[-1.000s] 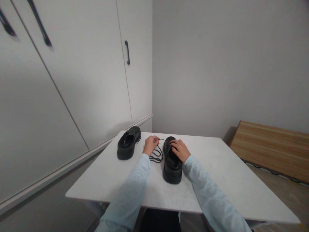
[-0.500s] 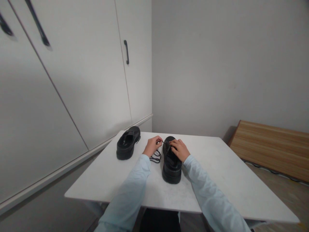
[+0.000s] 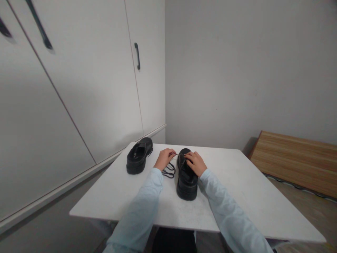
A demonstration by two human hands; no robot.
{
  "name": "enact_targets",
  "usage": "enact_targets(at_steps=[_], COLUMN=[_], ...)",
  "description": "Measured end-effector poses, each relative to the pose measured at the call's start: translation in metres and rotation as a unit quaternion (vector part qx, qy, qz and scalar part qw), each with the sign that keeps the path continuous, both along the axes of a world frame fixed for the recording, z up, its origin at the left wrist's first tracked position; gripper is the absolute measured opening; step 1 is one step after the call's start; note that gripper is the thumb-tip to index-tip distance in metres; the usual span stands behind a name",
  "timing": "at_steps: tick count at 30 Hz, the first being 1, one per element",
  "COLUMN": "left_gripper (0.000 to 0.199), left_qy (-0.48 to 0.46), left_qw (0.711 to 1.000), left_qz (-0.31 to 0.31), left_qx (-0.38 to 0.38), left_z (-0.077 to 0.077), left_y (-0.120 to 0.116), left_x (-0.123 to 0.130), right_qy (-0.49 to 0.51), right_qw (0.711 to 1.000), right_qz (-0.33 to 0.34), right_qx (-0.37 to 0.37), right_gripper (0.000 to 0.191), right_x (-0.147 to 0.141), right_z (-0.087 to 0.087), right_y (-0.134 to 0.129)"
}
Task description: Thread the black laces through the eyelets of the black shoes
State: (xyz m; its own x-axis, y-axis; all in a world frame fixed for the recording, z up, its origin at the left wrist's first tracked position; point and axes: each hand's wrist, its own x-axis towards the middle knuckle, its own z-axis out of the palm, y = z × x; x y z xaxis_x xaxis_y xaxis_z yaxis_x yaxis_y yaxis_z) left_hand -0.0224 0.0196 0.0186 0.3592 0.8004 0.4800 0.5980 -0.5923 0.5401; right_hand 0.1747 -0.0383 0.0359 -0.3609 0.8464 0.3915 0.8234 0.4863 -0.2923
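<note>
A black shoe [image 3: 186, 188] stands on the white table, its heel toward me and its toe pointing away. My right hand [image 3: 195, 162] is closed over the right side of its front part, with the fingertips on the upper near the tongue. My left hand [image 3: 164, 158], just left of the shoe, pinches a thin black shoelace [image 3: 177, 154] that stretches from my fingertips to the shoe. Loose loops of black lace [image 3: 170, 172] lie on the table between my left wrist and the shoe. Exactly where the lace enters the shoe is too small to make out.
The other black shoe [image 3: 136, 163] sits at the table's back left. The white table [image 3: 237, 196] reaches to a grey wall at the back. White cabinet doors [image 3: 105, 88] with dark handles rise on the left, and a wood-grain panel [image 3: 297, 161] is at the right.
My left hand has shifted slightly left, and a little more lace shows between its fingertips and the shoe. My right hand and both shoes keep about the same place.
</note>
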Motion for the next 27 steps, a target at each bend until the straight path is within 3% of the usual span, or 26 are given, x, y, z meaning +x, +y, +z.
enact_targets(at_steps=[27], left_gripper=[0.009], left_qy=[0.002], left_qw=[0.999], left_qz=[-0.003], left_qx=[0.047], left_z=[0.01], left_y=[-0.008], left_x=[0.001], right_qy=[0.006], right_qw=[1.0], right_qz=[-0.012], right_qx=[-0.007], right_gripper=[0.032], right_x=[0.0], right_z=[0.002], right_y=[-0.003])
